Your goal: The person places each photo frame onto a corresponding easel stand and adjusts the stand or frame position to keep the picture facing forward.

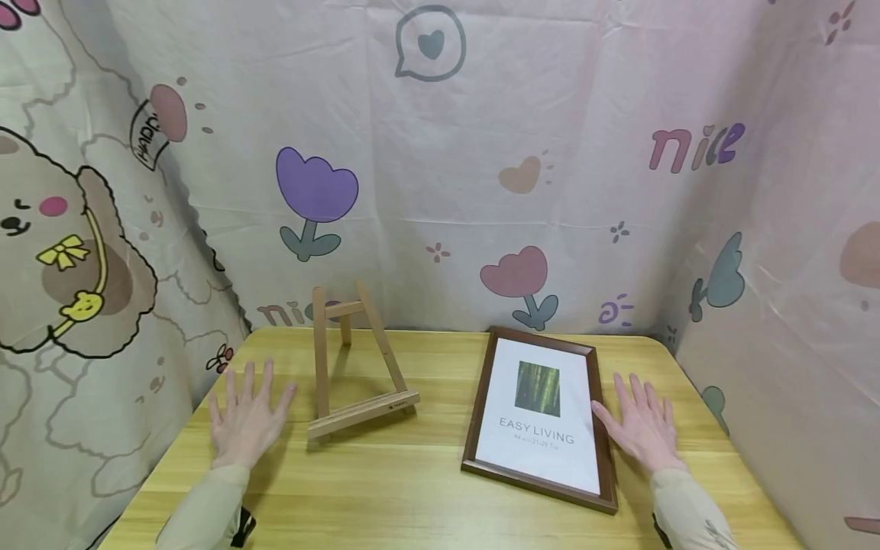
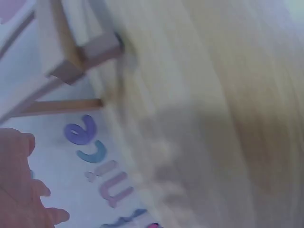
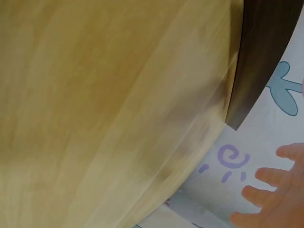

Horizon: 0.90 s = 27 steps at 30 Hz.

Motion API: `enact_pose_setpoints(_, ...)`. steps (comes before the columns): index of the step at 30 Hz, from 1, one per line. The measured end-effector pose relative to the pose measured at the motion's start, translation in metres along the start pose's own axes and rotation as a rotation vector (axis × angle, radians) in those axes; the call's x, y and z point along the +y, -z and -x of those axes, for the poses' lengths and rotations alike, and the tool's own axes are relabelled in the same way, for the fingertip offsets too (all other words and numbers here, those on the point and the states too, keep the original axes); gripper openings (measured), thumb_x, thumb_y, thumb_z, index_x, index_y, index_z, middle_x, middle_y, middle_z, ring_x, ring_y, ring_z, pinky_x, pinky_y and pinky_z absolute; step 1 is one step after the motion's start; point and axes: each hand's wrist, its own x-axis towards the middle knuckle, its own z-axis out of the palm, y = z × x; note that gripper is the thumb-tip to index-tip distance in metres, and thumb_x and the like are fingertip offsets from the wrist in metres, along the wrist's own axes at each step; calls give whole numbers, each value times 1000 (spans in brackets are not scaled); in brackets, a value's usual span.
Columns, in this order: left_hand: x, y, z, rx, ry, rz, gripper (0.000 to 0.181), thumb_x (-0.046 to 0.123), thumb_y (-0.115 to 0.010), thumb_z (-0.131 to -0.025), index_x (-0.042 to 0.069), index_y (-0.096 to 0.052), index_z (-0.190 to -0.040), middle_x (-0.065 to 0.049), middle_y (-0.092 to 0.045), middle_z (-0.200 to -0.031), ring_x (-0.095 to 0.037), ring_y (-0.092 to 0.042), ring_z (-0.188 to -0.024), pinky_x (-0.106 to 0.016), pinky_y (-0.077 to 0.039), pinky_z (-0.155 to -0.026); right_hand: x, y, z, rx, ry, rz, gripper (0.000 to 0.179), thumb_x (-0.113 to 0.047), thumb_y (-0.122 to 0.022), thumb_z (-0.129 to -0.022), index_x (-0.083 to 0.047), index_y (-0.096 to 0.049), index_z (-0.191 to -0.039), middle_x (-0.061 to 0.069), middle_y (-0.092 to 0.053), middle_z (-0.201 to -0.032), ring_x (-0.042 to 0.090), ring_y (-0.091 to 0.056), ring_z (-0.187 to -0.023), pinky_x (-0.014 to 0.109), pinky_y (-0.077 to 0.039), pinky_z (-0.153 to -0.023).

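Note:
A small wooden easel (image 1: pixel 364 415) stands on the table, left of the middle, its ledge slanting up to the right. My left hand (image 1: pixel 247 420) is just left of it, palm down with fingers spread, holding nothing. To the right lies a brown picture frame (image 1: pixel 474 428) with a white insert that reads "EASY LIVING" around a small green picture. Beside its right edge is my right hand (image 1: pixel 642 424), fingers spread, the thumb tip overlapping the frame's edge in the head view. In the left wrist view the easel's ledge (image 2: pixel 102 50) shows near the left hand's fingers (image 2: pixel 35 190).
The light wood-grain table (image 1: pixel 385 489) ends at a printed curtain (image 1: pixel 426 168) behind it. More of this cloth hangs along the left and right sides. Between the easel and the frame runs a strip of bare tabletop.

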Motion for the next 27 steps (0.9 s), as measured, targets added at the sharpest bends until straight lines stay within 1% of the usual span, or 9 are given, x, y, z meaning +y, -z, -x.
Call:
enact_pose_setpoints(4, 17, 6, 6, 16, -7, 18, 81, 60, -22, -105, 10, 5, -162, -24, 10, -167, -50, 16, -152, -74, 14, -116, -1, 2, 2, -24, 3, 12, 89, -65, -40, -100, -4, -16, -160, 37, -17, -160, 63, -18, -142, 79, -6, -114)
enact_pose_setpoints(7, 33, 9, 10, 41, -23, 17, 84, 61, -23, -105, 7, 6, -161, -23, 12, -167, -49, 12, -153, -73, 11, -118, -2, 3, 3, -44, 3, 19, 90, -66, -40, -99, -2, -19, -159, 39, -20, -158, 65, -24, -138, 80, -12, -112)
enact_pose_setpoints(13, 67, 9, 17, 131, -96, -11, 87, 60, -32, -104, 1, -2, -161, -23, 8, -168, -47, 3, -155, -71, 2, -121, -5, 5, 6, -96, -9, 22, 94, -69, -41, -97, 1, -23, -158, 42, -26, -154, 67, -29, -133, 80, -18, -110)
enact_pose_setpoints(16, 82, 4, 19, 164, -143, -41, 86, 57, -37, -104, -1, -10, -160, -24, 3, -169, -47, -3, -155, -69, -2, -123, -6, 6, 8, -121, -12, 17, 96, -70, -42, -97, 1, -22, -158, 43, -28, -152, 68, -30, -132, 80, -20, -109)
enact_pose_setpoints(18, 91, -1, 20, 172, -176, -57, 84, 55, -41, -103, 0, -13, -160, -22, 2, -169, -46, -4, -156, -68, -4, -124, -7, 7, 10, -141, -17, 15, 97, -70, -42, -97, 2, -21, -158, 45, -30, -150, 69, -31, -131, 79, -23, -108)
enact_pose_setpoints(21, 103, -9, 21, 158, -219, -85, 84, 55, -44, -102, 3, -13, -161, -20, 0, -170, -44, -4, -156, -65, -5, -125, -6, 8, 12, -180, -31, 19, 100, -71, -41, -96, 5, -19, -157, 47, -32, -147, 70, -32, -130, 80, -26, -106)
enact_pose_setpoints(24, 115, -19, 23, 136, -252, -87, 86, 55, -46, -101, 5, -12, -162, -17, 0, -171, -40, -3, -157, -62, -5, -127, -6, 9, 13, -229, -49, 12, 105, -74, -40, -95, 8, -17, -157, 50, -30, -146, 71, -29, -131, 80, -25, -108)
enact_pose_setpoints(25, 118, -22, 23, 135, -266, -82, 86, 55, -47, -101, 5, -13, -162, -17, -1, -171, -40, -3, -157, -61, -6, -127, -6, 9, 14, -240, -50, 8, 106, -74, -40, -95, 9, -17, -156, 50, -30, -146, 72, -29, -131, 80, -26, -107)
enact_pose_setpoints(27, 125, -30, 25, 155, -303, -72, 86, 53, -52, -99, 3, -18, -161, -18, -5, -170, -40, -6, -157, -61, -9, -127, -6, 9, 14, -262, -47, -5, 108, -74, -41, -94, 11, -17, -155, 52, -28, -146, 72, -27, -132, 79, -27, -107)
